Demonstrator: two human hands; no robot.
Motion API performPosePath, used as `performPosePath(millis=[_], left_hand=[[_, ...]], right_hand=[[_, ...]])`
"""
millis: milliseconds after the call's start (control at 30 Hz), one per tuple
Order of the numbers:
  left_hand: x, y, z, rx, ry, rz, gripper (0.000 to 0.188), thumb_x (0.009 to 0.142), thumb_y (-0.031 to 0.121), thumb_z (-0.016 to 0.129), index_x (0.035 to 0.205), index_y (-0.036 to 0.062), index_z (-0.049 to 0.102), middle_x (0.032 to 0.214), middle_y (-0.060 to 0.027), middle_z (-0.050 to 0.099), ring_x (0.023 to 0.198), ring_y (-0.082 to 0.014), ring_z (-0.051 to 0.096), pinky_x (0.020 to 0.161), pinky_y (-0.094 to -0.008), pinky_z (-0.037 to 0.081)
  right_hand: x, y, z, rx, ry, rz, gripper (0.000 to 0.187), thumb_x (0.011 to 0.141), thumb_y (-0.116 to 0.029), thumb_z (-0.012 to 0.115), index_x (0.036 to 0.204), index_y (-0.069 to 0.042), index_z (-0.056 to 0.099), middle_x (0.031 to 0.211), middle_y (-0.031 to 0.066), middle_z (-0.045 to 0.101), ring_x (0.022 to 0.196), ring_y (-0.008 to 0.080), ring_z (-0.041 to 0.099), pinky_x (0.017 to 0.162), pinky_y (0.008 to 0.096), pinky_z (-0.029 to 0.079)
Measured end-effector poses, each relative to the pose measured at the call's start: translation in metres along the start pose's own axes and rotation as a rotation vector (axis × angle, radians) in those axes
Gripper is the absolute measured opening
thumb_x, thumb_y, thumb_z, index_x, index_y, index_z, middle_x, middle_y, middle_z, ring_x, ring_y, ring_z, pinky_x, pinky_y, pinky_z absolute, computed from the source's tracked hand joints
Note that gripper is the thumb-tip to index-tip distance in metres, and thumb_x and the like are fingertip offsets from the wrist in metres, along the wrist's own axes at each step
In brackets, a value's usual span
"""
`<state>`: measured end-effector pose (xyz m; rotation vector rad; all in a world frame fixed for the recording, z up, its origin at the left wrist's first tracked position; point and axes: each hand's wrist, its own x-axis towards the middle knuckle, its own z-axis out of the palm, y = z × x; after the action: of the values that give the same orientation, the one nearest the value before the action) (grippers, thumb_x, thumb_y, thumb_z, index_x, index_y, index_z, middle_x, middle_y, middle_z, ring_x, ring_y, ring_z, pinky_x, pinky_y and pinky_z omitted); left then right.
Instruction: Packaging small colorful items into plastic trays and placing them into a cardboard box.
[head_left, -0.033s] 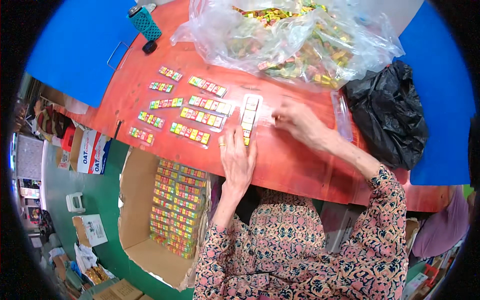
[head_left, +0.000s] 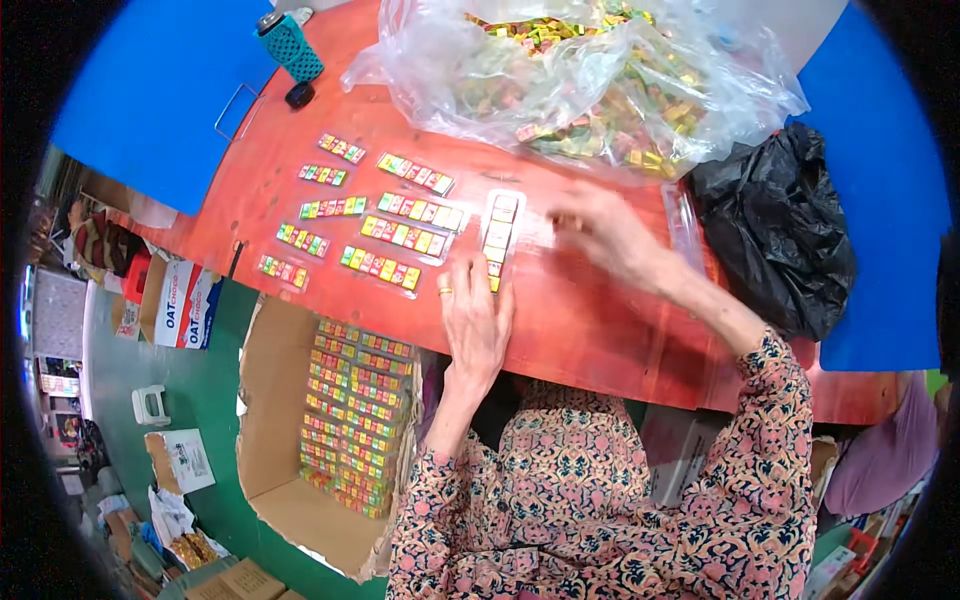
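Note:
My left hand [head_left: 473, 320] rests at the near end of a narrow clear plastic tray [head_left: 515, 200], with its fingers along one side and the thumb on the other. A row of small wrapped pieces [head_left: 497, 237] in white and yellow lies in the tray. To the right of it, my right hand [head_left: 610, 235] hangs over the table, its fingers bent and smeared by motion; whether anything is between them cannot be made out. Left of the tray lie several filled strips [head_left: 403, 234] of small red, yellow, green and white pieces.
A big clear bag [head_left: 600, 100] of loose wrapped pieces covers the table's far side. At right are a clear plastic piece [head_left: 684, 225] and a black bag [head_left: 770, 230]. A teal bottle [head_left: 290, 48] stands far left. Below the edge, a cardboard box [head_left: 275, 400] holds stacked strips [head_left: 355, 420].
My right hand has shifted slightly to the right, away from the tray, and is more blurred. My left hand and the tray have stayed in place.

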<state>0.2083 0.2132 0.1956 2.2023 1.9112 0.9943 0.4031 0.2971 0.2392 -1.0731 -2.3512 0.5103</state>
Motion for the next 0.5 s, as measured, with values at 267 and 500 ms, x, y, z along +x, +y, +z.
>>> performPosePath(millis=[267, 500], left_hand=[[-0.002, 0.001, 0.002, 0.081, -0.014, 0.035, 0.038, 0.077, 0.01, 0.063, 0.11, -0.0038, 0.051, 0.104, -0.02, 0.049, 0.095, -0.0351, 0.047, 0.083, -0.0429, 0.04], [0.01, 0.018, 0.016, 0.003, -0.015, 0.083, 0.037, 0.077, 0.01, 0.063, 0.109, -0.0046, 0.051, 0.103, -0.0196, 0.05, 0.094, -0.0345, 0.048, 0.083, -0.0423, 0.041]], right_hand=[[0.134, 0.031, -0.082, -0.138, 0.429, -0.111, 0.018, 0.083, -0.014, 0.059, 0.098, -0.003, 0.063, 0.09, 0.0153, 0.059, 0.083, 0.0248, 0.06, 0.071, 0.0338, 0.049], [0.173, 0.274, -0.064, -0.664, 0.337, -0.642, 0.055, 0.072, -0.005, 0.06, 0.125, -0.005, 0.046, 0.118, 0.0171, 0.053, 0.113, 0.0347, 0.047, 0.088, 0.0416, 0.043]])
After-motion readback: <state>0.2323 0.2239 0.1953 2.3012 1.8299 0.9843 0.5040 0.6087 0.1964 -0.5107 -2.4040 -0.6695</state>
